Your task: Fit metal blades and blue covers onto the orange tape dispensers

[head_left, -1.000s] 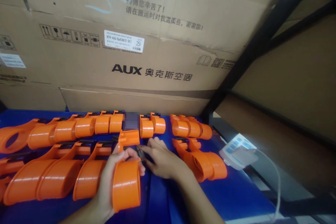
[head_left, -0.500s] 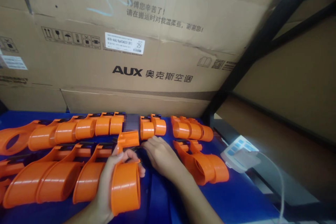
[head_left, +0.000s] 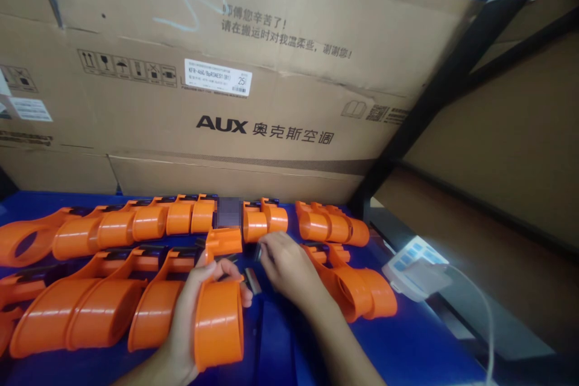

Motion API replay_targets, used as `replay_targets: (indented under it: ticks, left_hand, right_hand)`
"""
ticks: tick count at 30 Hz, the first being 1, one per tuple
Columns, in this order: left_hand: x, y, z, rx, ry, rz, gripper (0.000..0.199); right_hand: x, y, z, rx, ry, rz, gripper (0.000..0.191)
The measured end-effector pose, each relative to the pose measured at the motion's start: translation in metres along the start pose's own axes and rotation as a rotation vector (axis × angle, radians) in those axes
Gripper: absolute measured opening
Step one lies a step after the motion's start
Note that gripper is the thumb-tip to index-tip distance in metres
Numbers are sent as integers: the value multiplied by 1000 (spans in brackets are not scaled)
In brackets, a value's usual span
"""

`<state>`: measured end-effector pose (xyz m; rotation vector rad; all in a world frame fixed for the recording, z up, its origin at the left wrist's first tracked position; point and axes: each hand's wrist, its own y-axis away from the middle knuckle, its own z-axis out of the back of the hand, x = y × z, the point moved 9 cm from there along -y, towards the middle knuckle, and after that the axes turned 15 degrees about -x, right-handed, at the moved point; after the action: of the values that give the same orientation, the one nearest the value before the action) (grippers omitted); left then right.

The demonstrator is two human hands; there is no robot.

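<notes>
My left hand [head_left: 192,301] is wrapped round an orange plastic part [head_left: 219,322], its wide ring facing down and its narrow clip end up. To the right, my right hand [head_left: 284,262] has its fingers pressed together on a small dark piece [head_left: 258,252], just above the blue surface [head_left: 316,353]. Between the hands lies a small grey metallic piece [head_left: 253,281]. Orange parts with dark inserts [head_left: 106,310] stand in rows on the left. More orange parts [head_left: 357,289] are beside my right forearm.
A large cardboard box [head_left: 271,90] forms the back. A black metal post [head_left: 407,114] slants up at the right. Near it is a white device [head_left: 418,265] with a cable. A pixelated dark patch [head_left: 228,212] covers part of the back row.
My right hand has moved slightly right, away from the held orange part, and its fingertips now show a small dark piece. The grey piece between the hands has come into view.
</notes>
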<state>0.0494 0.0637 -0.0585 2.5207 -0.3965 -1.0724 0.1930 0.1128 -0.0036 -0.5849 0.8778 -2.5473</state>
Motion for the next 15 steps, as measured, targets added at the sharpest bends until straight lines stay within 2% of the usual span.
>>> replay_targets:
  ticks: [3, 6, 8, 11, 15]
  left_hand:
    - [5, -6, 6, -36, -54, 32, 37]
    - [8, -13, 12, -83, -125, 42, 41]
    - [6, -14, 13, -104, -159, 13, 42]
    - [2, -14, 11, -106, -212, -26, 43]
    - [2, -15, 11, -104, -237, -52, 47]
  right_hand:
    - [-6, -2, 12, -93, -144, -129, 18]
    - [-16, -1, 21, -216, -493, -363, 15]
    - [-21, 1, 21, -271, -723, -507, 20]
    - [-24, 3, 16, -286, -956, -658, 28]
    - [-21, 2, 11, -254, -1060, -714, 29]
